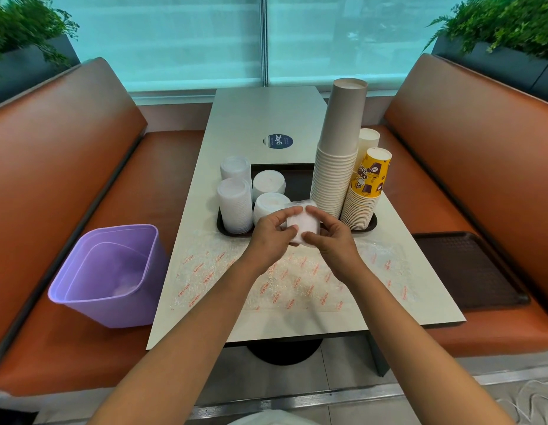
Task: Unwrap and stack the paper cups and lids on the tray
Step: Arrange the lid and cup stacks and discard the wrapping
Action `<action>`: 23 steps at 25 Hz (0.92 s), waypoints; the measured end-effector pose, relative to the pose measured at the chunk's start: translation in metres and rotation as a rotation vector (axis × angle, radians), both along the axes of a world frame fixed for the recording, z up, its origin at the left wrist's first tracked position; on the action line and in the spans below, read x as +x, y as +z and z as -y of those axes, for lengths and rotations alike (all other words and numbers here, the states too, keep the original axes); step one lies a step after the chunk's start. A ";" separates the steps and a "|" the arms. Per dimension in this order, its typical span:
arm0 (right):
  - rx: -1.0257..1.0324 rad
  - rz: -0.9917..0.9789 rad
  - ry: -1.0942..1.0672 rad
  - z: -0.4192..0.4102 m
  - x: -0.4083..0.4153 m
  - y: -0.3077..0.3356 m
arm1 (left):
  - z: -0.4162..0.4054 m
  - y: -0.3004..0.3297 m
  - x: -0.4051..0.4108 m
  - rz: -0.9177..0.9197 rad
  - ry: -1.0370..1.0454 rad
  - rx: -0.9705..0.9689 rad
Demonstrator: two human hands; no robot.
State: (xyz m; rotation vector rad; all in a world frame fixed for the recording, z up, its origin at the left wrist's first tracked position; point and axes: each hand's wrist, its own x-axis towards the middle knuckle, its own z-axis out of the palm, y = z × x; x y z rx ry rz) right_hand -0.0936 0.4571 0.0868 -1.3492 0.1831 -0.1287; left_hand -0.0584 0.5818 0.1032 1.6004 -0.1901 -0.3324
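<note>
A dark tray (297, 176) on the table carries several stacks of white lids (235, 207), a tall stack of plain paper cups (337, 167) and a shorter stack of yellow printed cups (366, 191). Just in front of the tray, both hands hold one small stack of white lids in clear wrap (303, 223). My left hand (272, 233) grips its left side with thumb and fingers. My right hand (331, 237) pinches its right side. The hands hide the bottom of the wrapped stack.
Clear plastic wrap with red print (285, 277) lies spread across the near half of the table. A purple bin (110, 274) stands on the left bench. A second dark tray (469, 268) lies on the right bench. Orange seat backs flank the table.
</note>
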 end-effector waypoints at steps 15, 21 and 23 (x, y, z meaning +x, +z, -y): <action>0.059 -0.035 -0.021 0.000 0.007 0.001 | -0.005 0.006 -0.001 0.074 -0.045 -0.041; 0.086 -0.024 -0.035 -0.002 0.006 0.001 | -0.007 0.001 0.001 0.035 -0.071 -0.057; 0.087 -0.023 -0.039 -0.002 0.006 0.000 | -0.008 -0.001 0.002 0.010 -0.065 -0.070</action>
